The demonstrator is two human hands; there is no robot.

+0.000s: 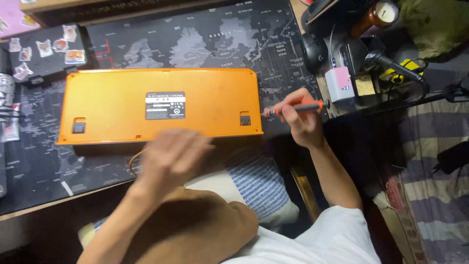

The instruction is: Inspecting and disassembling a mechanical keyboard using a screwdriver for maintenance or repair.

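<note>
An orange keyboard (pixel 159 105) is laid upside down on a dark map-printed mat (pixel 244 39), its long front edge towards the person. A white label is seen at the centre of its underside, with a dark foot near each lower corner.

A screwdriver (pixel 295 108) with an orange and black handle is gripped in the right hand (pixel 303 120), fingers closed round the shaft; the tip is pointed at the keyboard's right edge, just beside it.

The left hand (pixel 171 156) is blurred (in motion) near the keyboard's front edge; fingers appear loosely spread, nothing seen held.

A sticker-covered black case (pixel 46 51) is placed at the mat's upper left.
</note>
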